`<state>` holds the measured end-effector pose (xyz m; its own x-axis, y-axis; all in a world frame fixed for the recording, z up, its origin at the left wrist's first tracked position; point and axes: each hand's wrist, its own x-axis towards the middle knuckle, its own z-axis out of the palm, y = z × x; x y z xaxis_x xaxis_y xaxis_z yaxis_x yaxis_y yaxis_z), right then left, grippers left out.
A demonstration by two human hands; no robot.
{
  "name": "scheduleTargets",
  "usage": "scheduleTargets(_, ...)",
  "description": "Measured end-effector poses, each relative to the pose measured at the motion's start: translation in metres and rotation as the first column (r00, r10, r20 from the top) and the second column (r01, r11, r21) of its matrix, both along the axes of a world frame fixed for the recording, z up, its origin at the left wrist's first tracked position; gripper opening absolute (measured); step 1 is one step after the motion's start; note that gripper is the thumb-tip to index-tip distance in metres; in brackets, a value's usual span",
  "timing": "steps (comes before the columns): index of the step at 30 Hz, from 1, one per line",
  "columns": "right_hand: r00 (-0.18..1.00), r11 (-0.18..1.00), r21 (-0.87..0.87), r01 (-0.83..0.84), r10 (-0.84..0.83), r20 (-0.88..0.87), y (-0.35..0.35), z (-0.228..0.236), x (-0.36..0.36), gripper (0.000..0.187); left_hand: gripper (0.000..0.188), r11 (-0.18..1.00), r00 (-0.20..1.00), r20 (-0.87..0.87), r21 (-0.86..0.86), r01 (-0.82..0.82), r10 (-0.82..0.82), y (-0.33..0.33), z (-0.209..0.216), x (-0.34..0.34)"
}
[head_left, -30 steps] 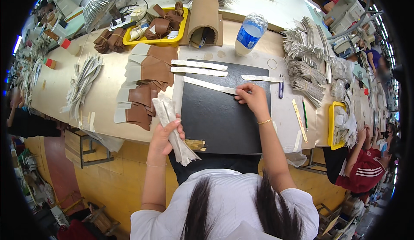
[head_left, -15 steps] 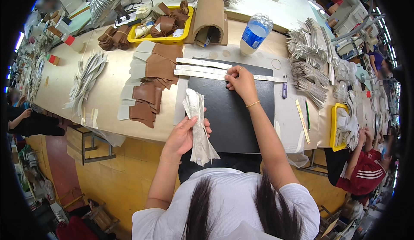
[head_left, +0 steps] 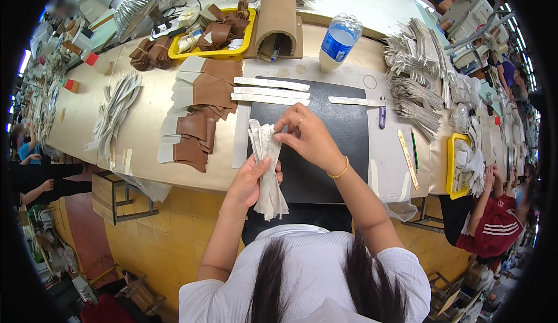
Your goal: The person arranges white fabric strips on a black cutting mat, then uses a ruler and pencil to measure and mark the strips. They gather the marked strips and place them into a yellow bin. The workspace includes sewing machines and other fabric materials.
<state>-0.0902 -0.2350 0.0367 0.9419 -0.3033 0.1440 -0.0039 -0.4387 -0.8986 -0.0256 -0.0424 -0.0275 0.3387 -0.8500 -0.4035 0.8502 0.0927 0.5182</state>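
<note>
My left hand (head_left: 247, 183) grips a bundle of off-white strips (head_left: 269, 178), upright and fanned out at its lower end. At the top of that bundle, the thumb and forefinger of my right hand (head_left: 311, 140) pinch the upper end of one strip. Under my hands lies a black cutting board (head_left: 343, 160). Across its far edge, pale strips (head_left: 271, 83) lie side by side at the left, and a single strip (head_left: 356, 101) lies to the right, reaching past the board toward a purple pen-like tool (head_left: 382, 114).
Left of the board are stacked brown leather pieces (head_left: 212, 90) with grey ends. Behind stand a yellow tray (head_left: 253, 29) of leather bundles, a brown arched holder (head_left: 276, 18) and a bottle (head_left: 338, 44). Strip bundles (head_left: 415, 99), a ruler (head_left: 408, 157) and a green pencil (head_left: 414, 149) lie right.
My right hand has let go of the strip on the board's far side and come back to the bundle, pinching its top. My left hand still holds the bundle.
</note>
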Motion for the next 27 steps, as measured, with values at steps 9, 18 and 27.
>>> scheduleTargets(9,0.979,0.979,0.067,-0.191,0.195,-0.056,0.006,-0.008,-0.030,0.008,0.031,0.983,0.966,-0.189,-0.021,-0.185,0.178,0.008,-0.021,0.006)
scheduleTargets(18,0.994,0.898,0.434,0.076,-0.035,-0.103,-0.005,-0.026,-0.030,0.019,0.030,0.931,0.931,-0.046,0.055,-0.360,0.363,0.023,-0.014,0.024)
scheduleTargets(27,0.876,0.846,0.242,0.475,-0.430,-0.217,-0.052,-0.075,-0.052,0.015,0.033,0.838,0.830,0.197,0.062,-0.543,0.523,0.063,0.004,0.056)
